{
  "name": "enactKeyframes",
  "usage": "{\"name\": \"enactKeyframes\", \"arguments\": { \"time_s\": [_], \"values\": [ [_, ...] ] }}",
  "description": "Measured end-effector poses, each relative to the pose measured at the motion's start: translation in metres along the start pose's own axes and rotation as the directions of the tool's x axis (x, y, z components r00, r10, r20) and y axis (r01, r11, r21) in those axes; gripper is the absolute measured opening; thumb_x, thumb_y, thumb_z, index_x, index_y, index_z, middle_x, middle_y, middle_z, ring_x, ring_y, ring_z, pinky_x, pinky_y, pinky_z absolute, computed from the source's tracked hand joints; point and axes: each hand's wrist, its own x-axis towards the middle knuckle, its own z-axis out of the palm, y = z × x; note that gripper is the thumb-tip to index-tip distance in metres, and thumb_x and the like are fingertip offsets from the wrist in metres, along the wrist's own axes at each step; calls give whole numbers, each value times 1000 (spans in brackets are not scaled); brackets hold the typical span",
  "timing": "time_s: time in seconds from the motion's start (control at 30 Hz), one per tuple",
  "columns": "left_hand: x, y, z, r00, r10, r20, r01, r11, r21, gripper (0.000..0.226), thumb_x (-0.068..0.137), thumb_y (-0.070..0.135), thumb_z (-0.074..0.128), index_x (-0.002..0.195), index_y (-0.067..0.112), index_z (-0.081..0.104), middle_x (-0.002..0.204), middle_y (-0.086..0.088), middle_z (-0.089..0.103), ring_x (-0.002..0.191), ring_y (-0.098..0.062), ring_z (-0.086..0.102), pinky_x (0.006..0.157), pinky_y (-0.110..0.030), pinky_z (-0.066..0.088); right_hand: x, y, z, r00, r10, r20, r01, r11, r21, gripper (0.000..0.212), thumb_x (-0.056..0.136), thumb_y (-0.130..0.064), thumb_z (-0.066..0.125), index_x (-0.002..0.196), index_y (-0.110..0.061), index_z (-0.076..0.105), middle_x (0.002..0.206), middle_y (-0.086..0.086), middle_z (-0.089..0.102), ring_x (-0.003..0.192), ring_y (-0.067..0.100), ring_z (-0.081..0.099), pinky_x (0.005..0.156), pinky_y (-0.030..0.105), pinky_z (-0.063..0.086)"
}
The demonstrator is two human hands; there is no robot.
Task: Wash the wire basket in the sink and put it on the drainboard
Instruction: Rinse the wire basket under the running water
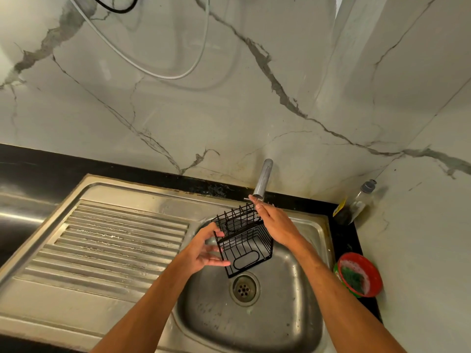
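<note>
A black wire basket (246, 244) hangs tilted over the steel sink basin (295, 296), just below the tap spout (264, 178). My left hand (201, 250) grips the basket's left side, thumb on its upper edge and fingers under its lower edge. My right hand (276, 225) reaches across the basket's top right corner with straight fingers, whose tips touch the small lever at the tap's mouth. I see no water running. The ribbed drainboard (114, 238) lies to the left of the basin.
The drain (244, 289) sits under the basket. A clear bottle (358, 203) stands in the right corner on the black counter. A red bowl (360, 273) holding a green scrubber and foam sits at the sink's right edge. The marble wall rises close behind the tap.
</note>
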Motion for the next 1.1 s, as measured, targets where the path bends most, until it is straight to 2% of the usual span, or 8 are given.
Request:
{"name": "enactKeyframes", "arguments": {
  "time_s": [0.1, 0.2, 0.47, 0.63, 0.73, 0.87, 1.0, 1.1],
  "values": [
    [-1, -3, -5, 1000, -22, 5, 22, 996, -84, 54, 83, 32, 71, 131, 9, 62, 136, -36, 52, 118, -58, 57, 78, -62, 60, -6, 1, 2, 998, 47, 36, -59, 842, 537, 54, 101, -55, 34, 150, -34, 38, 158, -7, 34, 144, 9, 30, 115, 32, 19],
    [-1, -6, -9, 998, -62, 19, 65, 974, -218, 60, 81, 31, 67, 135, 6, 59, 139, -40, 48, 122, -59, 52, 78, -63, 60, -17, 0, 7, 999, 47, 23, -50, 768, 638, 57, 99, -59, 32, 149, -33, 35, 159, -7, 31, 142, 5, 28, 111, 25, 18],
    [6, -17, -15, 992, -117, 48, 125, 964, -235, 63, 99, 52, 49, 131, -1, 59, 129, -37, 60, 119, -55, 58, 96, -64, 52, -7, -3, 28, 992, -37, -119, 46, 996, 79, 52, 101, -15, 51, 143, -44, 44, 144, -1, 53, 102, 3, 58, 89, 29, 54],
    [1, -13, -12, 971, 3, -240, 57, 969, 239, 49, 107, 46, 44, 137, 8, 50, 129, -25, 61, 109, -44, 62, 82, -51, 56, -13, -4, 37, 974, -62, -219, 39, 994, -105, 53, 97, -3, 54, 143, -29, 49, 126, 3, 67, 105, 9, 64, 93, 36, 56],
    [-2, -5, -6, 842, 424, -333, -208, 825, 525, 26, 109, 31, 41, 125, 16, 56, 108, -9, 62, 88, -19, 58, 70, -30, 45, -13, -3, 35, 965, -68, -255, 37, 992, -125, 51, 96, 0, 55, 140, -25, 53, 123, 4, 69, 103, 13, 68, 89, 37, 58],
    [-11, 18, 30, 751, 655, 84, -511, 495, 703, 45, 100, 23, 63, 143, 25, 49, 136, 6, 54, 120, -11, 55, 85, -10, 41, -11, -3, 36, 960, -92, -263, 53, 987, -153, 53, 94, 1, 58, 139, -26, 54, 117, 3, 72, 106, 14, 67, 97, 34, 54],
    [5, 36, 50, 786, 560, 263, -462, 249, 851, 106, 77, 46, 84, 161, 24, 25, 155, -2, 44, 142, -21, 41, 117, -44, 36, -12, -7, 35, 952, -120, -283, 74, 983, -168, 57, 90, 2, 61, 140, -25, 54, 117, 1, 72, 107, 12, 67, 94, 28, 52],
    [20, 44, 58, 769, 592, 239, -401, 156, 903, 93, 84, 30, 77, 161, 28, 26, 151, -11, 48, 141, -33, 43, 117, -55, 35, -12, -5, 35, 945, -134, -297, 99, 986, -131, 57, 92, 4, 57, 141, -24, 52, 122, 1, 70, 107, 11, 67, 95, 34, 56]
  ]
}}
